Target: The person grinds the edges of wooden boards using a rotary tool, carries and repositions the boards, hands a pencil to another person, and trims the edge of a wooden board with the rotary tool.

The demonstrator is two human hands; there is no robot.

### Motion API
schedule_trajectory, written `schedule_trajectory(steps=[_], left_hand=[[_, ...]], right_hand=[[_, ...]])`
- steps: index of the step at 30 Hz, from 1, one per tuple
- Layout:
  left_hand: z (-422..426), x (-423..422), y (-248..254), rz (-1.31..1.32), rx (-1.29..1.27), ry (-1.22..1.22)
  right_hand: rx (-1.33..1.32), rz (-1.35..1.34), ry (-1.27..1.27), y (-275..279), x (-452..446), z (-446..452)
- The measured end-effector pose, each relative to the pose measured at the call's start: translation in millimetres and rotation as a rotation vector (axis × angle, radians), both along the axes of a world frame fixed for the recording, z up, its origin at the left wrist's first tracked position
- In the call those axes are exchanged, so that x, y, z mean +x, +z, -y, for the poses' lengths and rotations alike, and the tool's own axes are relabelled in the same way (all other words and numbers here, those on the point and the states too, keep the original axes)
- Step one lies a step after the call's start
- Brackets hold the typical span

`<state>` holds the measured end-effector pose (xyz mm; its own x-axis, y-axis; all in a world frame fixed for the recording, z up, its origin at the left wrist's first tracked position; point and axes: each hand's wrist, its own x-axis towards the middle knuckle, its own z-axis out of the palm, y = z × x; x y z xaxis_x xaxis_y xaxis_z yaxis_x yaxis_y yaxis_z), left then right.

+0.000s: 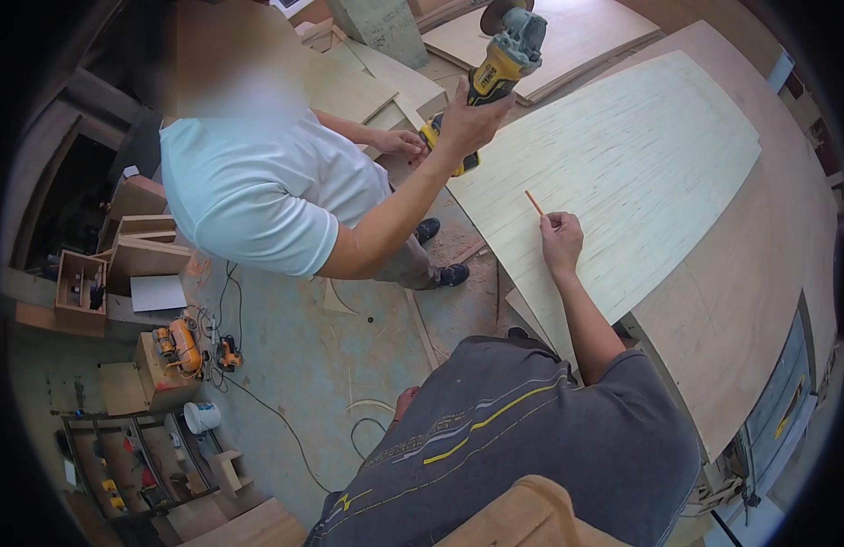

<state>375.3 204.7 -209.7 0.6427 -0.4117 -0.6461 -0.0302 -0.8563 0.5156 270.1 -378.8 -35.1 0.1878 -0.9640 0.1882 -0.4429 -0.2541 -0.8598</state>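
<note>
My right hand (561, 241) is closed on an orange pencil (534, 202), held over the large pale plywood sheet (622, 155). The pencil points up and to the left. My left hand (406, 399) hangs low beside my dark shirt; only a small part of it shows, and its fingers cannot be made out. Across from me, a person in a white T-shirt (248, 191) holds up a yellow and black angle grinder (497, 73) with one hand, its disc at the top. That person's other hand is near the tool's lower end.
Stacked boards (568, 36) lie behind the sheet. On the floor are cables, wood scraps and an orange compressor (177, 346). A white bucket (202, 417) stands by a tool rack (139, 465) at the lower left. Wooden boxes (80, 281) are at the left.
</note>
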Motion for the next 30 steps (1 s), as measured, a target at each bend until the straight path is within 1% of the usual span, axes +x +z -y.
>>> schedule_trajectory(steps=[1, 2, 4, 5, 7, 9, 10, 11, 12, 13, 15, 16, 17, 18, 19, 20, 21, 22, 23, 25, 26, 27, 29, 30], left_hand=[[-4.3, -2.2, -3.4, -0.041, -0.005, 0.003], [-7.4, -2.2, -6.8, -0.063, -0.011, -0.018], [-10.3, 0.0, -14.1, -0.105, -0.077, -0.056], [-8.4, 3.5, -17.1, -0.132, -0.123, -0.072], [1.9, 12.3, -23.0, -0.218, -0.272, -0.080], [23.4, 20.9, -24.3, -0.299, -0.391, -0.091], [45.9, 25.8, -8.3, -0.324, -0.407, -0.113], [68.0, 27.4, 12.3, -0.292, -0.343, -0.181], [98.9, 27.2, 48.4, -0.259, -0.280, -0.252], [138.5, 24.1, 101.5, -0.226, -0.218, -0.323], [175.6, 40.4, 94.4, -0.143, -0.431, -0.493], [201.3, 42.2, 111.2, -0.131, -0.481, -0.542], [228.9, 41.7, 138.9, -0.112, -0.530, -0.589], [252.0, 37.2, 158.2, -0.106, -0.532, -0.593], [275.3, 31.1, 177.2, -0.105, -0.602, -0.585], [296.8, 25.3, 192.8, -0.102, -0.671, -0.576], [316.1, 16.9, 205.5, -0.084, -0.671, -0.581], [335.9, 5.5, 215.7, -0.176, -0.743, -0.544], [355.6, -6.7, 222.1, -0.269, -0.814, -0.502], [396.1, -28.7, 231.7, -0.277, -0.847, -0.513], [418.2, -37.9, 235.4, -0.307, -0.879, -0.532], [440.4, -48.3, 238.6, -0.284, -0.875, -0.524], [481.4, -63.3, 238.9, -0.297, -0.874, -0.435], [504.3, -64.2, 236.9, -0.231, -0.887, -0.406]], right_hand=[[0.063, 0.051, -0.054, -0.5, -31.0, -5.9], [0.063, 0.022, -0.092, 0.9, -58.9, -11.5], [0.238, 0.210, -0.153, 6.0, -111.8, -29.7], [0.231, 0.192, -0.203, 7.5, -131.2, -37.0], [0.332, 0.454, -0.308, 7.9, -163.1, -47.7], [0.331, 0.480, -0.414, 2.7, -188.9, -60.0], [0.383, 0.567, -0.513, 2.8, -196.0, -67.0], [0.432, 0.657, -0.604, 3.5, -202.7, -73.1], [0.492, 0.781, -0.621, 5.8, -210.9, -80.6], [0.471, 0.777, -0.646, 7.7, -218.5, -85.8], [0.613, 0.843, -0.671, 10.9, -232.4, -90.2], [0.586, 0.818, -0.666, 12.0, -240.5, -89.2], [0.581, 0.820, -0.670, 16.3, -248.2, -85.8], [0.462, 0.697, -0.653, 22.1, -253.5, -79.8], [0.344, 0.580, -0.631, 26.6, -256.8, -70.5], [0.344, 0.598, -0.627, 28.0, -258.4, -57.2], [0.226, 0.455, -0.580, 28.8, -260.4, -40.4], [0.108, 0.313, -0.529, 29.6, -261.9, -21.6], [0.110, 0.329, -0.519, 36.6, -257.2, -4.1], [-0.001, 0.202, -0.456, 45.8, -235.4, 35.9], [-0.044, 0.223, -0.428, 36.5, -225.2, 60.8], [-0.038, 0.240, -0.412, 27.0, -218.1, 83.5], [-0.289, -0.068, -0.326, 3.8, -208.9, 117.0], [-0.163, -0.162, -0.273, -11.0, -207.2, 125.8]])
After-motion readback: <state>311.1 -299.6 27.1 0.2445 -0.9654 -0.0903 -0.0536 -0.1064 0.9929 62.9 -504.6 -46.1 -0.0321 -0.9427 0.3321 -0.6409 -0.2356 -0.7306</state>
